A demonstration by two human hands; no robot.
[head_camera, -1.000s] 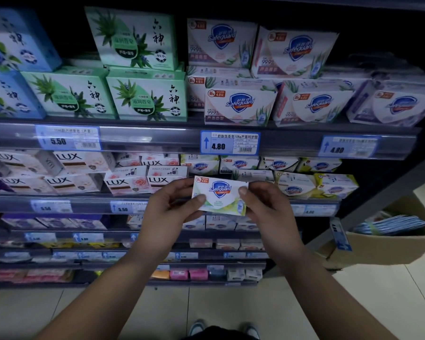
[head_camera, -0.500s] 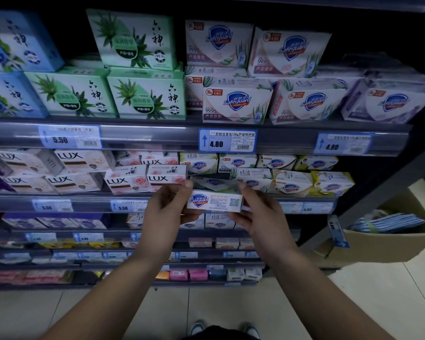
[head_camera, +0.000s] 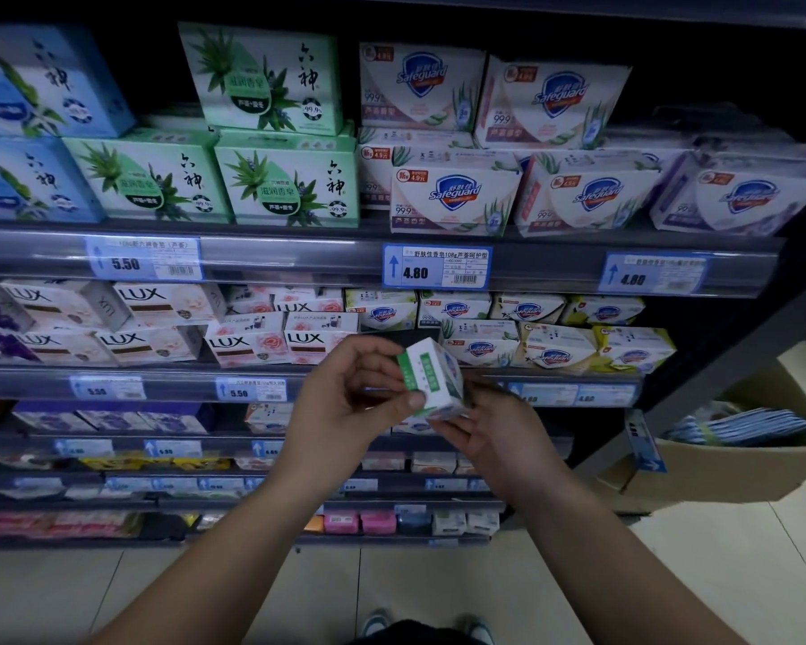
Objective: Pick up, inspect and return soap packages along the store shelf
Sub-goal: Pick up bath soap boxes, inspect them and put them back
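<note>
Soap package [head_camera: 431, 386] turned end-on since last look, green flap facing me. I saw left grip [head_camera: 345, 407] and right grip [head_camera: 494, 428] both pinching it before shelf [head_camera: 182, 380]. Inspection underway, return pending.

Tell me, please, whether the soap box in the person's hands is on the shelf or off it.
Off. The left hand and right hand hold the soap box in front of the shelf rail, tilted end-on.

soap box [head_camera: 431, 384]: white, green bands; upper boxes [head_camera: 289, 186]: green, aloe print; price tags [head_camera: 437, 267]: blue-edged
</note>
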